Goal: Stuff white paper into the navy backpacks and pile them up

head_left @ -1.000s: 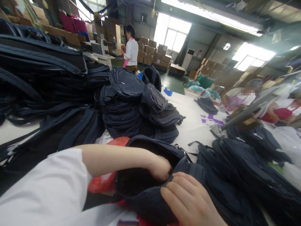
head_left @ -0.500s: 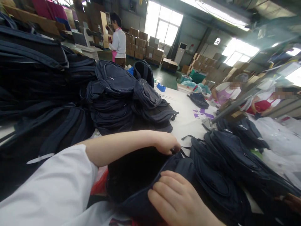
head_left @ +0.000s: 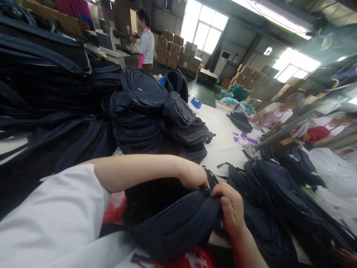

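A dark navy backpack (head_left: 178, 219) lies in front of me with its main opening gaping toward me. My left hand (head_left: 194, 175) reaches across the opening, its fingers curled at the far rim and partly hidden. At the far right corner of that rim my right hand (head_left: 231, 204) pinches the fabric, thumb and fingers closed on it. The two hands are close together, with a dark strap (head_left: 211, 178) just behind them. The inside of the backpack is too dark to make out.
Stacked navy backpacks (head_left: 139, 123) stand beyond my left arm, and more backpacks (head_left: 267, 193) lie on the right. A blue tape dispenser (head_left: 196, 103) and purple pieces (head_left: 245, 138) are on the white table (head_left: 214, 126). Co-workers (head_left: 146, 44) are farther off. Clear plastic bags (head_left: 334, 171) lie at right.
My right hand has moved from the near side of the backpack's rim to its far right corner and now pinches there. My left hand has shifted slightly left and down.
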`<state>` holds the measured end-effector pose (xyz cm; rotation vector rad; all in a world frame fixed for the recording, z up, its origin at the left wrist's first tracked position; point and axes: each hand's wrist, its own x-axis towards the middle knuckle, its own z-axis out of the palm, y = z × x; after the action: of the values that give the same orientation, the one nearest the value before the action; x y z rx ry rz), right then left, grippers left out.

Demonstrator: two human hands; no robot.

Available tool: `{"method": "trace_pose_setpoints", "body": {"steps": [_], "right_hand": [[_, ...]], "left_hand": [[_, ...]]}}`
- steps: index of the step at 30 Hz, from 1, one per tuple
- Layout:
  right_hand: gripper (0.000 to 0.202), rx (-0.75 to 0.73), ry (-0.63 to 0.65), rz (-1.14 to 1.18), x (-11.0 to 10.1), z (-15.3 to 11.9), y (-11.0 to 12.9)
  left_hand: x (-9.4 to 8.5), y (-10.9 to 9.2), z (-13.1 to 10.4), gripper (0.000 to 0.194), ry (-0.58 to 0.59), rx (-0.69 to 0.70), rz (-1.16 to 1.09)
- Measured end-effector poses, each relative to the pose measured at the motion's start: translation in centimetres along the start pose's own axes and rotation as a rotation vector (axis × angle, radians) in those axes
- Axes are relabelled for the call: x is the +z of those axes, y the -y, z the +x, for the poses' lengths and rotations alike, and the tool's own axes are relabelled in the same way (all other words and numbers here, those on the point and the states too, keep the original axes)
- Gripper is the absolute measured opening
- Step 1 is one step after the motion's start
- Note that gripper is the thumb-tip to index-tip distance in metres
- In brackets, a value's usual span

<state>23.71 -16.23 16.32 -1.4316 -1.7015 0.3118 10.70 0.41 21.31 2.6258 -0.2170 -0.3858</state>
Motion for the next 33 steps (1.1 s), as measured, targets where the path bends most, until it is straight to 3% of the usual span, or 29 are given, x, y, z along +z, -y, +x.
{"method": "trace_pose_setpoints", "body": {"steps": [5, 9, 14, 18, 26, 29, 33], "right_hand": [[0.048, -0.067, -0.213, -0.16, 0.1, 0.1, 0.0], [0.049, -0.082, -0.353, -0.29, -0.2, 0.6, -0.5], [0.057, 0.164, -0.536, -0.463, -1.4, 0.4, -3.0], [0.061, 0.371, -0.69, -0.575, -3.6, 0.6, -6.6], [0.067, 0.551, -0.725, -0.844, -6.7, 2.2, -11.6], [0.067, 0.644, -0.758, -0.855, -7.8, 2.3, -12.9], [0.069, 0.72, -0.741, -0.81, -8.9, 2.7, -14.2]], "left_hand": [[0.2, -0.3, -0.4, 0.016, -0.088, 0.054, 0.123], [-1.2, -0.5, -1.4, 0.021, -0.121, 0.038, 0.24], [-2.7, -1.2, -4.5, 0.017, -0.238, -0.026, 0.337], [-1.7, -1.0, -6.9, 0.019, -0.359, -0.081, 0.46], [3.0, 1.0, -9.6, 0.013, -0.412, -0.263, 0.563], [7.2, 2.6, -9.9, 0.015, -0.372, -0.353, 0.529], [15.0, 5.3, -9.6, 0.02, -0.264, -0.488, 0.363]]}}
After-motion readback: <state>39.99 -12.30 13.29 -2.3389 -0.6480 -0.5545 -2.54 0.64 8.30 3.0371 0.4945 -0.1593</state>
